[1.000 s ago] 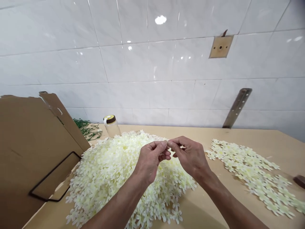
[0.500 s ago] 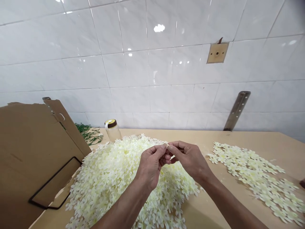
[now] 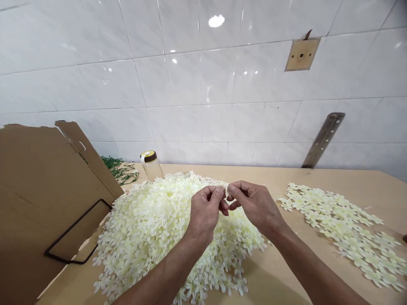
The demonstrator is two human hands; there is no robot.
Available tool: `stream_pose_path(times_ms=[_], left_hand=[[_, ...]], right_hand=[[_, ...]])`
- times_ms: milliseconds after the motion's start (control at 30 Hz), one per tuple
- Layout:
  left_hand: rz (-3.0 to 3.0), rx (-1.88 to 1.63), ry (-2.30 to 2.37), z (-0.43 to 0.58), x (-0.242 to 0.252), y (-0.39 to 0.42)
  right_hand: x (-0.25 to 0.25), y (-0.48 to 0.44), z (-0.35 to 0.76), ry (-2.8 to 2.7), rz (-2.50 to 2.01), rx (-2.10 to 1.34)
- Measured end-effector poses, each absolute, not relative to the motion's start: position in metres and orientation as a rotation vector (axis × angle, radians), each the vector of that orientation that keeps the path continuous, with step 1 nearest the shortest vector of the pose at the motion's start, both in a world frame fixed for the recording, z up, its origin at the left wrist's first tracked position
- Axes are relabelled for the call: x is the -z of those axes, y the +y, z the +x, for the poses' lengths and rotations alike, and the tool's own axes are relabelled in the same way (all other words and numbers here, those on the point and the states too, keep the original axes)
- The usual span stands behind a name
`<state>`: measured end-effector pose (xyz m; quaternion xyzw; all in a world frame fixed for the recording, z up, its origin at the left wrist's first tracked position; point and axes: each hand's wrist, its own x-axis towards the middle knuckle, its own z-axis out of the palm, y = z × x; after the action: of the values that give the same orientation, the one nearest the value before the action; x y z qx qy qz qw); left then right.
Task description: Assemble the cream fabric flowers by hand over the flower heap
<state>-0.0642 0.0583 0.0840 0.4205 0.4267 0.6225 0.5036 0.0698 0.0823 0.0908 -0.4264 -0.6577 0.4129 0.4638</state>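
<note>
My left hand point(image 3: 205, 212) and my right hand point(image 3: 254, 205) are held together above a big heap of cream-white fabric flowers point(image 3: 152, 224). Both pinch with thumb and fingertips, meeting at a small pale flower piece point(image 3: 226, 195) that is mostly hidden by the fingers. The hands hover just above the right side of the heap, not touching it.
A thinner spread of the same flowers point(image 3: 343, 228) lies at the right on the tan table point(image 3: 280, 275). A cardboard box flap point(image 3: 41, 199) stands at the left, with green wire stems point(image 3: 119, 169) and a small capped bottle point(image 3: 151, 165) behind, by the tiled wall.
The view has shifted slightly. My hands stay pinched together over the heap, moving only a little lower in the picture.
</note>
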Motion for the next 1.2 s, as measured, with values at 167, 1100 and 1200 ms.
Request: stream_pose_path(times_ms=[167, 1100, 1200], left_hand=[[0.994, -1.479, 1.004, -0.066, -0.087, 0.058], [0.992, -1.465, 0.91, -0.068, -0.093, 0.057], [0.958, -1.467, 0.919, -0.072, -0.096, 0.058]], right_hand=[[-0.096, 0.081, 0.068, -1.557, -1.08, -0.934], [-0.101, 0.088, 0.079, -1.379, -0.965, -1.319], [-0.101, 0.091, 0.082, -1.276, -0.961, -1.375]])
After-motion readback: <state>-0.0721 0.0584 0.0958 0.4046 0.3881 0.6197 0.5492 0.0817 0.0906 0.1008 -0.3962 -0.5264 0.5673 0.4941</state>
